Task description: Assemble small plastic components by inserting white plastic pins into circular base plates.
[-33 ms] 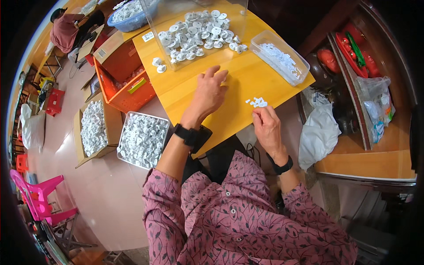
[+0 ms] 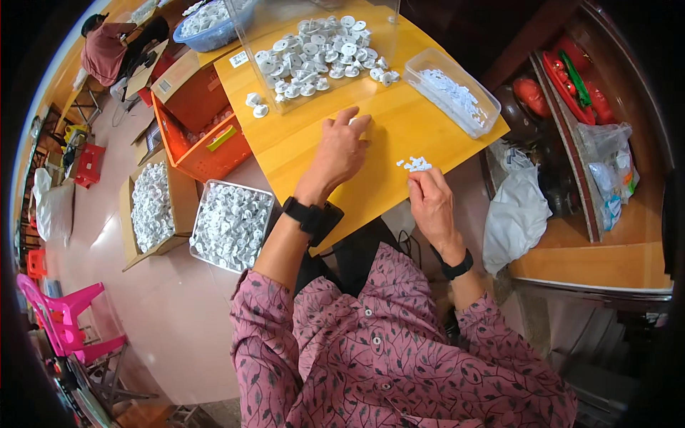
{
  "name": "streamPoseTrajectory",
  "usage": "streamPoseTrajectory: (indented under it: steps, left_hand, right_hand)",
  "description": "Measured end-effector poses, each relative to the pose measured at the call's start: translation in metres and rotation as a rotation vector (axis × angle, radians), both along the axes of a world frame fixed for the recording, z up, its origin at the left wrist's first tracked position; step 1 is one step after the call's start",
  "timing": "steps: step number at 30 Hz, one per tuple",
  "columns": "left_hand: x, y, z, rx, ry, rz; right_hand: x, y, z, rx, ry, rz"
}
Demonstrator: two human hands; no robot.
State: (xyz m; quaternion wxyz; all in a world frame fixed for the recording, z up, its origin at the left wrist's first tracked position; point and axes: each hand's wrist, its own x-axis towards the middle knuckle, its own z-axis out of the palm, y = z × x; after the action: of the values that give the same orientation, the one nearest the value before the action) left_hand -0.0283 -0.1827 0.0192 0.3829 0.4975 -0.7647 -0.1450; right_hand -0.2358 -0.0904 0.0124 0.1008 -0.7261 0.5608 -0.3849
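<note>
Where the fingertips meet the yellow table (image 2: 399,128), the left hand (image 2: 341,153) curls loosely over a small white piece; whether it truly grips, I cannot tell. Right hand (image 2: 430,202), nearer, pinches at a small heap of tiny white bits (image 2: 414,164), kept close for picking. Farther off, a clear tray of white round caps (image 2: 314,53) sits within reach; a clear tub (image 2: 451,91) of small bits lies far right. Boxes of caps (image 2: 230,227) wait on the floor, left.

On table (image 2: 371,167): heap of round parts (image 2: 317,53) at far side | tray of small pieces (image 2: 451,91) at far right | small cluster of pieces (image 2: 414,164) near front edge, just before right hand (image 2: 430,203) | left hand (image 2: 341,151) left of cluster | floor bins of parts (image 2: 230,225) left of table
</note>
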Motion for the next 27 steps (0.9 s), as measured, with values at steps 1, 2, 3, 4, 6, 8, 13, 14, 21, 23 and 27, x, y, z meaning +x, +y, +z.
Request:
streamPoseTrajectory:
  steps: [1,2,3,4,6,8,13,14,21,23,27]
  left_hand:
    - [-0.002,-0.003,-0.006,0.008,-0.076,-0.036]
    - [-0.001,-0.004,-0.013,0.018,-0.153,-0.068]
    - [-0.003,-0.001,-0.01,0.024,-0.16,-0.064]
    - [-0.003,0.001,-0.007,0.029,-0.198,-0.077]
    - [-0.003,0.009,-0.003,0.05,-0.249,-0.065]
    - [-0.004,0.018,-0.004,0.088,-0.192,-0.023]
    - [0.0,0.043,-0.007,0.039,-0.246,-0.005]
    - [-0.001,0.054,-0.003,0.074,-0.214,0.029]
    - [0.003,0.1,-0.01,0.026,0.01,0.149]
    - [0.002,0.107,-0.016,0.026,0.066,0.165]
    - [0.008,0.122,-0.011,0.01,0.077,0.173]
  right_hand:
    - [0.003,-0.004,0.002,-0.06,0.057,0.01]
    - [0.006,-0.007,0.003,-0.119,0.112,0.025]
    - [0.006,-0.01,0.001,-0.114,0.104,0.029]
    - [0.006,-0.014,0.0,-0.138,0.194,0.019]
    - [0.008,-0.019,-0.003,-0.156,0.267,0.035]
    - [0.011,-0.02,-0.003,-0.177,0.36,0.018]
    - [0.017,-0.01,0.002,-0.19,0.375,0.108]
    - [0.022,-0.005,0.003,-0.186,0.364,0.125]
    - [0.032,0.029,0.019,-0.079,0.399,0.258]
    - [0.032,0.037,0.024,-0.036,0.447,0.307]
    - [0.03,0.041,0.025,-0.052,0.418,0.337]
